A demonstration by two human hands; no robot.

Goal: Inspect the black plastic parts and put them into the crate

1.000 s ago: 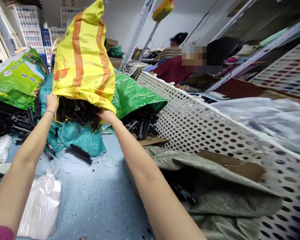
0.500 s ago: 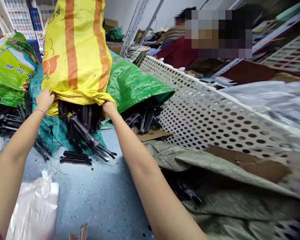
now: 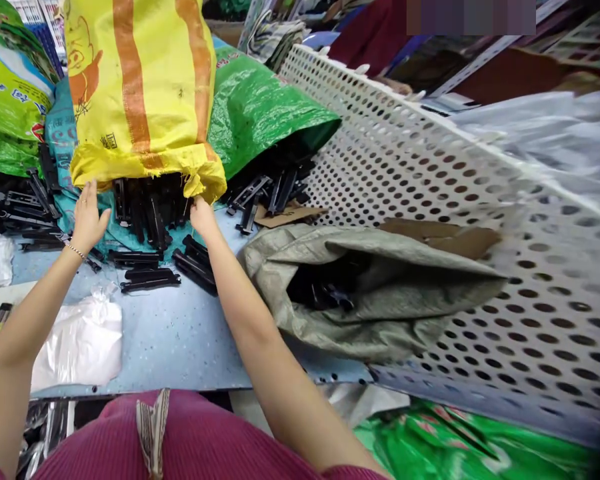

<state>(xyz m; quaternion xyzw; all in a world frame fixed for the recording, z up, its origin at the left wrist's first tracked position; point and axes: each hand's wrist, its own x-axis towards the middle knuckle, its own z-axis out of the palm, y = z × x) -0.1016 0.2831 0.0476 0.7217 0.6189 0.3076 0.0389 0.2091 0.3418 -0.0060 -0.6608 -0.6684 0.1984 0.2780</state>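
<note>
A yellow woven sack with orange stripes (image 3: 145, 87) stands mouth-down on the blue table (image 3: 180, 340), and black plastic parts (image 3: 150, 213) spill from its open end. My left hand (image 3: 87, 220) hovers just below the sack's left rim with fingers spread, holding nothing. My right hand (image 3: 200, 215) reaches under the sack's right corner, fingers curled at the rim among the black parts. Several loose black parts (image 3: 150, 277) lie on the table between my arms.
A green sack (image 3: 260, 107) with more black parts lies behind the yellow one. A grey sack (image 3: 380, 293) lies open on the right against a white perforated panel (image 3: 430, 173). White plastic bags (image 3: 75, 343) sit at the left. Another person in dark red sits beyond the panel.
My left hand has let go of the sack's rim and opened. More black parts have slid out onto the table. The view has tilted down toward my lap.
</note>
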